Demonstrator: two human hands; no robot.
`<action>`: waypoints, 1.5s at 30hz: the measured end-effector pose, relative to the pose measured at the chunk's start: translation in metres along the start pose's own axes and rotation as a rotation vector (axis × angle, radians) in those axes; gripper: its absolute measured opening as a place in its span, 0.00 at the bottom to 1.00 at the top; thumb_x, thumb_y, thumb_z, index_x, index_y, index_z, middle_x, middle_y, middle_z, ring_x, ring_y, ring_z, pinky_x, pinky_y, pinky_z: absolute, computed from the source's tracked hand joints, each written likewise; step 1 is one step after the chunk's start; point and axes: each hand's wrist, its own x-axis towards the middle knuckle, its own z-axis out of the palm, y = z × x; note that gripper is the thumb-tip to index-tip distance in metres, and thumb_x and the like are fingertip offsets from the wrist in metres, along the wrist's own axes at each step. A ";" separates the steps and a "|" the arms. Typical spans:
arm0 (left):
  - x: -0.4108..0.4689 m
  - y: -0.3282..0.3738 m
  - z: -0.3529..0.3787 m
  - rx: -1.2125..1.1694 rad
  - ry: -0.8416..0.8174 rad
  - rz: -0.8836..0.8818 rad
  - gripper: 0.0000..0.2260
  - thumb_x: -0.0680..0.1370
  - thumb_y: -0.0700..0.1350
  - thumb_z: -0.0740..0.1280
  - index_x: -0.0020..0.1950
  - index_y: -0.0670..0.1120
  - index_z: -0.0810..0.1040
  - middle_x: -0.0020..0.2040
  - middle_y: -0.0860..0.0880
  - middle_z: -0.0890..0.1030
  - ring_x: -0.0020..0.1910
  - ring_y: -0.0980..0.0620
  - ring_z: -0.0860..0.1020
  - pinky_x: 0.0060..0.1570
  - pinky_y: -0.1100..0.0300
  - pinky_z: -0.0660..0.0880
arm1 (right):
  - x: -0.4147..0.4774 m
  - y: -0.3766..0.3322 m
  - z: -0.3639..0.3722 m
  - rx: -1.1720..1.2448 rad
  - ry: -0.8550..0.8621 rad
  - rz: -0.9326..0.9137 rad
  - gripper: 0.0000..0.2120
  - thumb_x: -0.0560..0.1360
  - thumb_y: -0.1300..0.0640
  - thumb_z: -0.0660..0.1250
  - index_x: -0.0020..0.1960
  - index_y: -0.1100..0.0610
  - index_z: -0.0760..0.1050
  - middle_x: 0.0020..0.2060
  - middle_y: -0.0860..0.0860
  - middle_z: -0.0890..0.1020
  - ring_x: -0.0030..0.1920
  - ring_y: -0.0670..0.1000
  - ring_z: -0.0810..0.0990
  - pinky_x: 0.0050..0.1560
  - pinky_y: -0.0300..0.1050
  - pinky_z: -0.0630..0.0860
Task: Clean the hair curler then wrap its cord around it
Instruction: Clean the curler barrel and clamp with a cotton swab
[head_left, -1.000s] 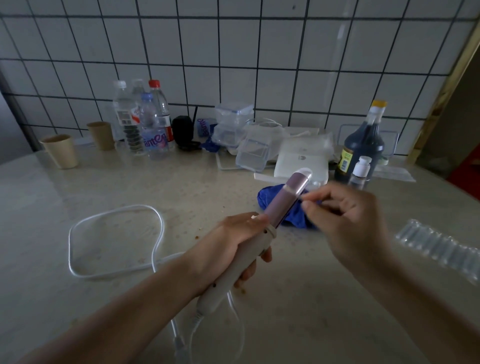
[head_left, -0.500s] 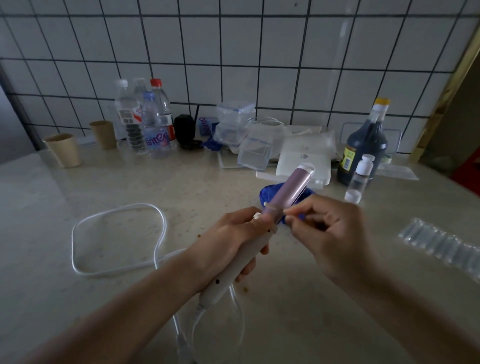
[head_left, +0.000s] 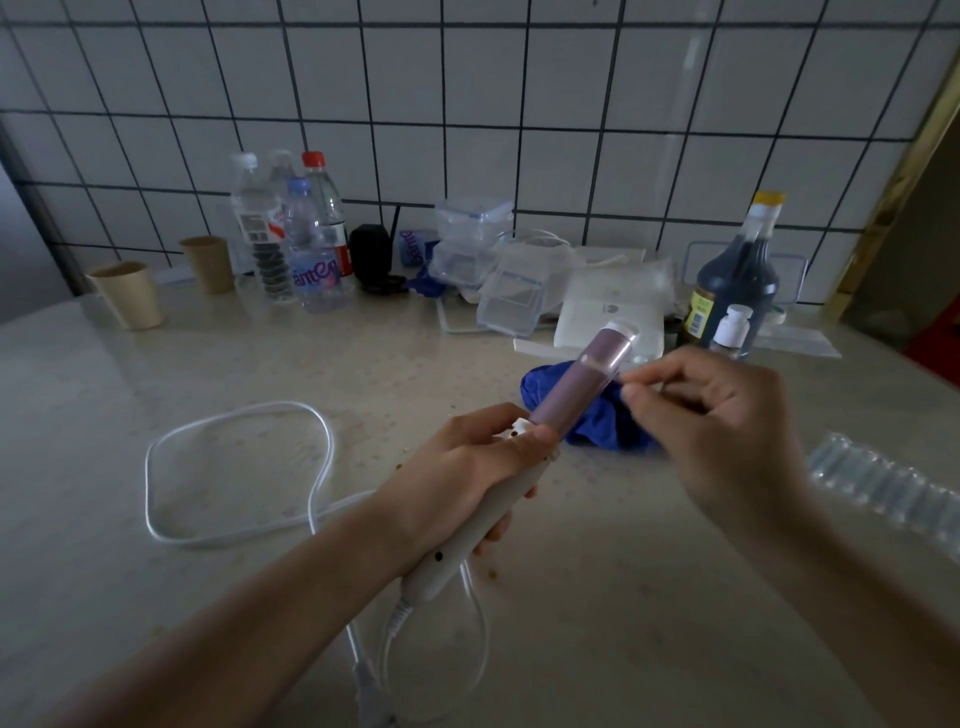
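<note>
My left hand (head_left: 467, 467) grips the white handle of the hair curler (head_left: 582, 382), holding it above the counter with its purple barrel pointing up and away. My right hand (head_left: 717, 415) has its fingers curled and pinches a small thin stick against the right side of the barrel, near its upper half. The curler's white cord (head_left: 322, 467) hangs from the handle's end and lies in a loose loop on the counter to the left. A crumpled blue cloth (head_left: 602, 426) lies on the counter just behind the barrel.
Along the tiled wall stand water bottles (head_left: 306, 244), two paper cups (head_left: 127, 293), clear plastic boxes (head_left: 509, 301), a white box (head_left: 608, 317), a dark bottle (head_left: 737, 291) and a small white-capped bottle (head_left: 730, 327). A strip of clear plastic vials (head_left: 893, 483) lies at the right.
My right hand slid down the barrel toward the handle, then back up toward the tip. My left hand keeps its grip on the handle.
</note>
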 end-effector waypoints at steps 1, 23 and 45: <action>0.000 0.000 0.000 0.008 -0.012 0.003 0.12 0.76 0.59 0.68 0.47 0.51 0.81 0.42 0.43 0.81 0.27 0.49 0.75 0.26 0.59 0.71 | 0.005 -0.001 -0.006 -0.023 0.037 -0.011 0.07 0.77 0.67 0.74 0.43 0.57 0.84 0.27 0.61 0.80 0.25 0.56 0.71 0.28 0.40 0.67; 0.000 -0.001 0.000 0.061 0.077 -0.007 0.13 0.73 0.59 0.70 0.47 0.50 0.82 0.38 0.46 0.80 0.26 0.50 0.76 0.24 0.61 0.71 | -0.004 0.008 0.007 0.027 -0.084 0.029 0.11 0.76 0.67 0.75 0.41 0.52 0.85 0.24 0.60 0.79 0.25 0.51 0.68 0.27 0.42 0.63; 0.000 -0.006 -0.005 0.053 -0.014 0.005 0.20 0.73 0.60 0.63 0.49 0.45 0.82 0.44 0.34 0.82 0.29 0.46 0.77 0.29 0.53 0.73 | 0.016 0.001 -0.020 -0.086 0.064 -0.018 0.05 0.78 0.66 0.73 0.46 0.57 0.85 0.32 0.59 0.85 0.34 0.66 0.81 0.35 0.57 0.79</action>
